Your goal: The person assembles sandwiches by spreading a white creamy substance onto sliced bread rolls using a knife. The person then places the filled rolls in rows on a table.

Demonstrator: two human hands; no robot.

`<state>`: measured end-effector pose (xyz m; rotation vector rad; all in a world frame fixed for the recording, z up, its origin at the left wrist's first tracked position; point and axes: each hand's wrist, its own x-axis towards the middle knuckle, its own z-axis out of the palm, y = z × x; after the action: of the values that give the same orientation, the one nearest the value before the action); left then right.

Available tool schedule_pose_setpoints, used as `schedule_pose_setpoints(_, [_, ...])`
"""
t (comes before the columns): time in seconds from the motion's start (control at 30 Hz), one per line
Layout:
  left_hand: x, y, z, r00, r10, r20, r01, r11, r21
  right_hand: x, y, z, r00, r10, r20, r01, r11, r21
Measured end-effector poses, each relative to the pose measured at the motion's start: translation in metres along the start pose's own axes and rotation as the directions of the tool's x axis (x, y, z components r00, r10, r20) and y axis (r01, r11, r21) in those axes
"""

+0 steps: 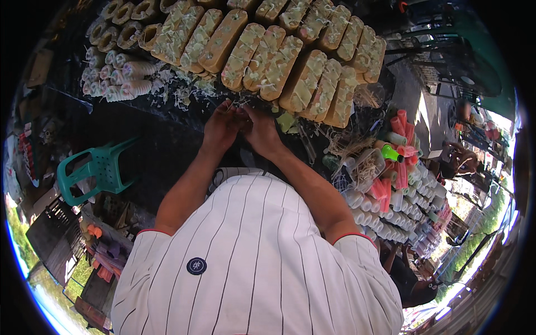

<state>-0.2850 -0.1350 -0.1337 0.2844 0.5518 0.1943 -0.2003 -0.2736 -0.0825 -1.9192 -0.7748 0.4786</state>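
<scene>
My left hand [221,127] and my right hand [260,129] meet at the table's near edge, fingertips almost touching. The fingers of both are bent in and closed around something too small to make out; thin pale strands show by the fingertips. Just beyond them stand rows of tan oblong blocks [223,40], their tops mostly spread with pale green scraps and strings. Loose pale shreds [181,89] lie to the left of the hands. A yellow-green scrap [286,121] sits right of my right hand.
White paper-like tubes [120,78] are stacked at the left, with hollow brown tubes [130,34] behind. A green plastic chair [95,170] stands left. At right are a clear tub of straw-like strands [367,167], a green bottle [392,153], pink bundles [381,192] and rows of white rolls [385,223].
</scene>
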Motion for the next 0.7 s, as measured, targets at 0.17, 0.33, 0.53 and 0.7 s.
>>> schedule_pose_setpoints(0.17, [-0.007, 0.000, 0.017, 0.987, 0.121, -0.105, -0.111, 0.989, 0.100, 0.005, -0.003, -0.006, 0.863, 0.481, 0.153, -0.503, 0.790, 0.350])
schedule_pose_setpoints(0.33, [-0.040, 0.003, 0.056, 0.974, 0.212, -0.085, -0.179, 0.938, 0.296, -0.010, -0.019, -0.029, 0.894, 0.388, 0.225, -0.431, 0.604, 0.670])
schedule_pose_setpoints(0.53, [-0.077, 0.011, 0.178, 0.944, 0.174, 0.282, -0.222, 0.963, 0.151, -0.026, -0.087, -0.113, 0.951, 0.307, 0.039, -0.221, 0.585, 0.780])
schedule_pose_setpoints(0.7, [-0.030, -0.022, 0.248, 0.971, -0.076, 0.225, 0.035, 0.983, 0.181, -0.055, -0.084, -0.207, 0.900, 0.379, -0.217, -0.033, 0.554, 0.832])
